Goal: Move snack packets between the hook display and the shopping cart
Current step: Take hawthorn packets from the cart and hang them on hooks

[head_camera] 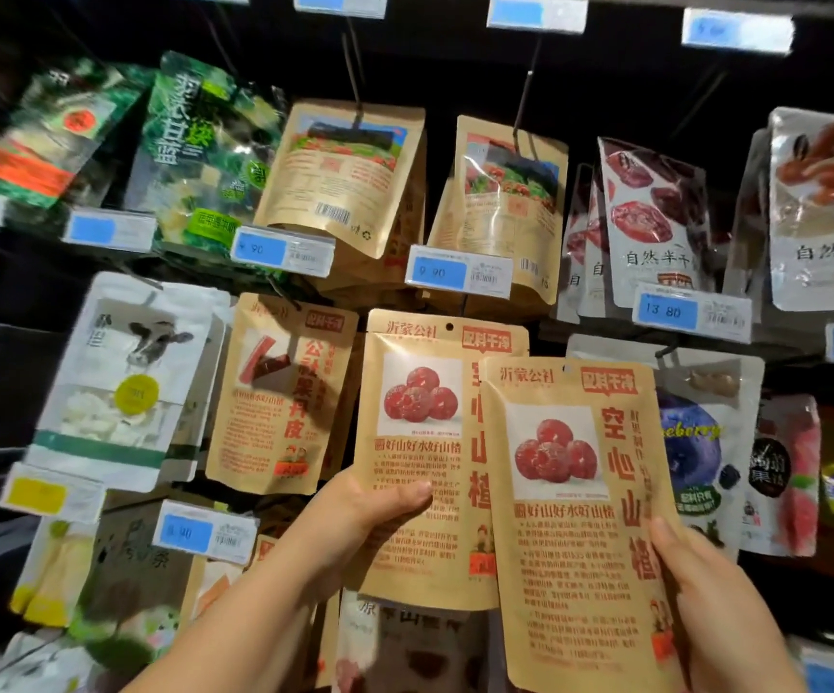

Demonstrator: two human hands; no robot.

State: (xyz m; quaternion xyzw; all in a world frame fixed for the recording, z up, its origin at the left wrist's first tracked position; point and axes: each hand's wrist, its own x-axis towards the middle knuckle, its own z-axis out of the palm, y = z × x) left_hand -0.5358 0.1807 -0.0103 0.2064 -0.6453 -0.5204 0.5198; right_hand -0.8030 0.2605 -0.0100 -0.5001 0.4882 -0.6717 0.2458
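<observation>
Head view: your left hand [380, 507] grips left hawthorn packet [420, 442], right hand [715, 607] grips right hawthorn packet [575, 522], both held before hook display [353, 72]; cart unseen. If rehanging, do one at time: line hang hole [450, 326] with hook tip, slide straight.

Left hand [362, 515] and right hand [717, 610] apparently pinch packets [417, 532].

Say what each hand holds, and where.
Left hand grips the left hawthorn packet at its left edge; right hand grips the right hawthorn packet at its right edge.
</observation>
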